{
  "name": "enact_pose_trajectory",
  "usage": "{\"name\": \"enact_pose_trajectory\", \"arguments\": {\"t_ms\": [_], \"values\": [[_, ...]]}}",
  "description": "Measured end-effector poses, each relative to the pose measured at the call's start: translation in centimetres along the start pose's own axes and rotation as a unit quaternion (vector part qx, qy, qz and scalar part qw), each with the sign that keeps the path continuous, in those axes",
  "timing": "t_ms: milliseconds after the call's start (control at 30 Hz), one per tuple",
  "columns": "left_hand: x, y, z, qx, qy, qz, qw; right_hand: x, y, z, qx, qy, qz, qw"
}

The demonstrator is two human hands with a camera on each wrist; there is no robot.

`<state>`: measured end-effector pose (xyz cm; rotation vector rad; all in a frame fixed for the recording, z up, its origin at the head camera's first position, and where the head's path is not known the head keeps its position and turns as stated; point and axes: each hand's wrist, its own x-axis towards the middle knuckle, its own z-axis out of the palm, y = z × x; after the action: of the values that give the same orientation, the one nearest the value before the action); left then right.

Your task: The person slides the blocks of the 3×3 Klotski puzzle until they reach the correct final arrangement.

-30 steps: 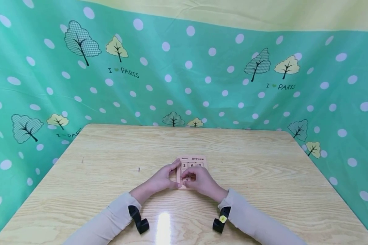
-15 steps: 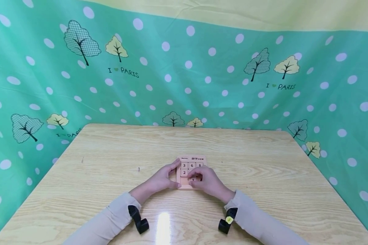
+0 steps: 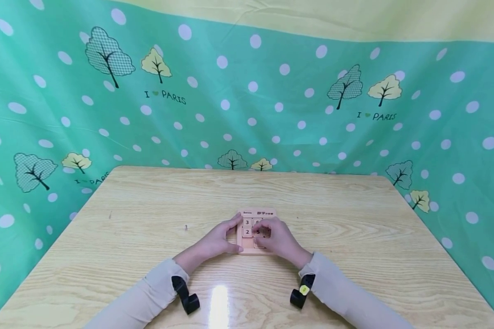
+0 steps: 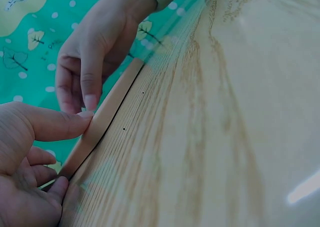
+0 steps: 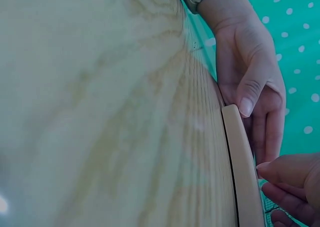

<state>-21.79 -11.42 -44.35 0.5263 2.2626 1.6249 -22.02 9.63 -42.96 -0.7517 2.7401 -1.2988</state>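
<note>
A pinkish wooden number slide puzzle (image 3: 251, 227) lies flat on the table, and its side edge shows as a pale strip in both wrist views. My left hand (image 3: 218, 240) grips it along the left side, thumb at the lower corner and fingertips near the upper one. Over its right half is my right hand (image 3: 279, 235), thumb and fingertips bent down onto the tiles beside the 5 tile (image 3: 258, 232). Tiles 3 and 2 show in the left column, above a gap (image 3: 247, 243) in the bottom row. The right hand hides most of the right column.
A wood-grain table (image 3: 148, 205) carries the puzzle, with a bright light reflection near its front. Green polka-dot cloth (image 3: 271, 114) hangs behind and at the sides. Each wrist wears a black camera mount (image 3: 185, 294) over a light sleeve.
My right hand slid right from the lower left of the puzzle, the 1 tile moving with it and leaving the lower-left slot bare. It then shifted slightly upward. The left hand stayed put.
</note>
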Motion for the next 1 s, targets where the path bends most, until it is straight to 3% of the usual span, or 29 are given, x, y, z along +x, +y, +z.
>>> {"name": "enact_pose_trajectory", "arguments": {"t_ms": [333,800,1000], "values": [[-0.1,0.0,-0.1,-0.006,-0.003,-0.001,1.0000,1.0,-0.1,0.4,-0.017,-0.005,0.008,0.9998],[-0.1,0.0,-0.1,-0.011,-0.004,0.007,0.9999,-0.4,-0.2,0.2,0.020,-0.035,-0.003,0.9992],[-0.1,0.0,-0.1,-0.004,-0.007,0.017,0.9998,-0.3,0.0,0.2,0.017,-0.029,-0.009,0.9994]]}}
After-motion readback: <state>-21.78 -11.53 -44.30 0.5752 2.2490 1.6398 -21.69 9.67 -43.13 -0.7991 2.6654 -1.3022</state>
